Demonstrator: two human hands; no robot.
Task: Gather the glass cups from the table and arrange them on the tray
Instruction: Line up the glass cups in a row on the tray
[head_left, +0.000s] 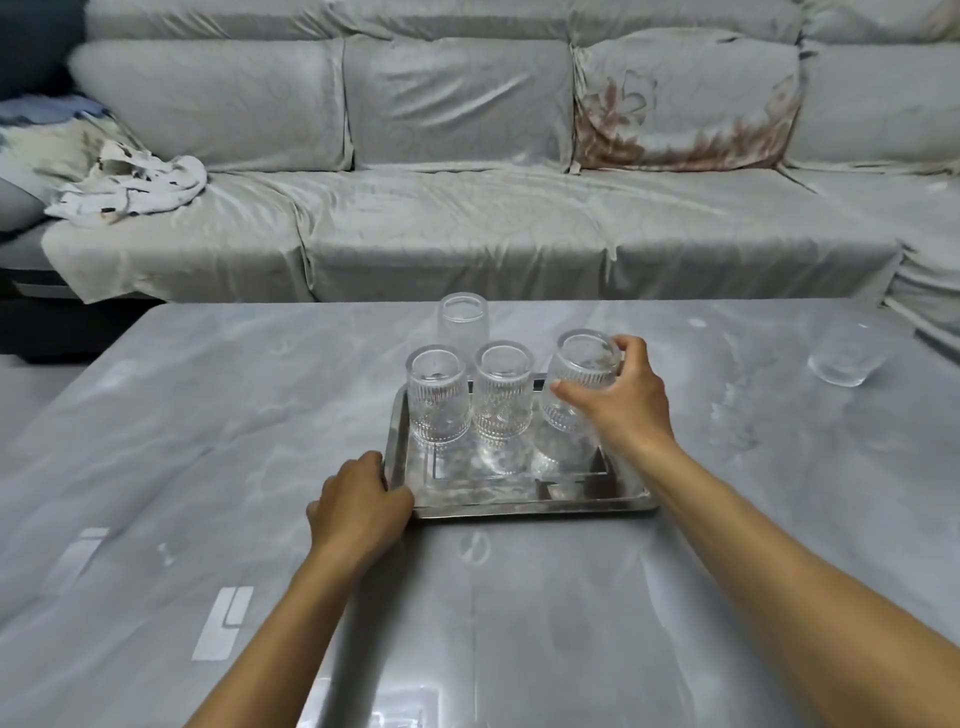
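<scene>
A shiny steel tray (524, 503) lies on the grey marble table (208, 441). Two ribbed glass cups stand upside down on it, one at the left (437, 397) and one in the middle (503, 395). My right hand (621, 397) grips a third ribbed cup (579, 382), tilted, just above the tray's right side. My left hand (358, 501) holds the tray's near left corner. A taller glass (462, 322) stands behind the tray. A short glass cup (844, 358) sits far right on the table.
A grey covered sofa (467, 208) runs along the far side of the table, with a crumpled white cloth (130, 189) at its left. The table's far edge lies just beyond the tall glass.
</scene>
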